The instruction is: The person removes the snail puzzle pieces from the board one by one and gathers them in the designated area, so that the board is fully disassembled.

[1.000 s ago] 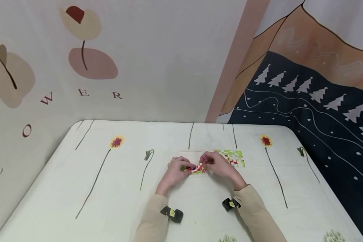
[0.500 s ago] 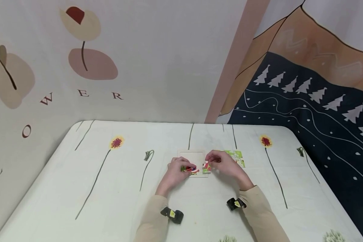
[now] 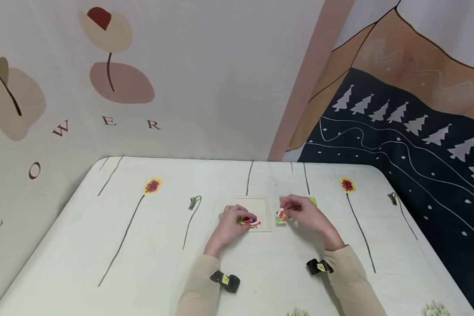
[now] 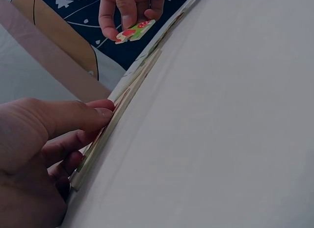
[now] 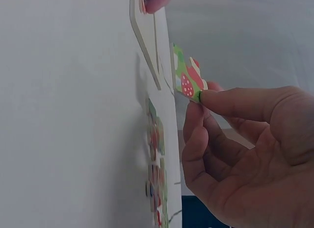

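My left hand (image 3: 231,221) holds the lower left part of a pale wooden puzzle tray (image 3: 262,201), thumb and curled fingers at its edge. Beside these fingers, red, blue and green puzzle pieces (image 3: 255,223) lie in the tray, partly covered by the hand. Right of the tray, my right hand (image 5: 235,125) pinches a joined green and red puzzle section (image 5: 185,76) between thumb and fingertips. The section is held tilted, raised off the table, with a white-dotted red shape on it. Under the right hand lies a group of loose puzzle pieces (image 5: 156,164).
A white cloth with printed flowers covers the table (image 3: 154,245). Behind it hangs a pale printed curtain (image 3: 205,87), with a dark tree-patterned cloth (image 3: 379,127) on the right. Each sleeve carries a black wrist camera (image 3: 230,283).
My right hand has lifted the green and red puzzle section out of the tray and carried it right, over towards the loose pieces. The left hand stays in place on the tray.
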`<state>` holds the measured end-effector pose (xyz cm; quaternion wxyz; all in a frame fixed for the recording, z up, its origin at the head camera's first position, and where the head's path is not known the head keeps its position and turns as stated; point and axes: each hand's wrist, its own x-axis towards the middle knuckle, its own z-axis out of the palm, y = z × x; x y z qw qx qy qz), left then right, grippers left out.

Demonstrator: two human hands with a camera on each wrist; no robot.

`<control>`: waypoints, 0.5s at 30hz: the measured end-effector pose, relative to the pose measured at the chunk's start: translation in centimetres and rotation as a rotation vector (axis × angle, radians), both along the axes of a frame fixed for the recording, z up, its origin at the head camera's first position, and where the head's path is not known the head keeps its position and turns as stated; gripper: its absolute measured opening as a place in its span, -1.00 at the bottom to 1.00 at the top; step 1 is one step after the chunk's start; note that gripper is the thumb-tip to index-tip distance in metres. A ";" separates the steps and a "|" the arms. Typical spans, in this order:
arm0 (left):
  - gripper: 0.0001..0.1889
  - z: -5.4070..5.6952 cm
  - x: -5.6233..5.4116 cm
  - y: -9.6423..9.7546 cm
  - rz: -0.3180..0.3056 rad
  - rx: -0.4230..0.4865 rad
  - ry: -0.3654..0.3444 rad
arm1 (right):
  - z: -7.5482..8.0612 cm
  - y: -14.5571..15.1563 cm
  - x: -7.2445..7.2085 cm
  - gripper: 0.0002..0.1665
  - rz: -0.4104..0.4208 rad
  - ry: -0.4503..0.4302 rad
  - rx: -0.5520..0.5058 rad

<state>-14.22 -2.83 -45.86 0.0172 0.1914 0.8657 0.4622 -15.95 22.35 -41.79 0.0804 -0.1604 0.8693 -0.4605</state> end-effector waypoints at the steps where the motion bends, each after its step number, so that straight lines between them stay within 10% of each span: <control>1: -0.78 0.0 0.0 0.0 0.002 0.000 0.001 | 0.1 0.2 0.0 -0.85 -0.007 -0.006 0.001; 15: -0.78 -0.1 -0.1 0.2 0.024 0.008 0.011 | 0.9 2.2 0.9 -0.84 -0.074 -0.038 0.032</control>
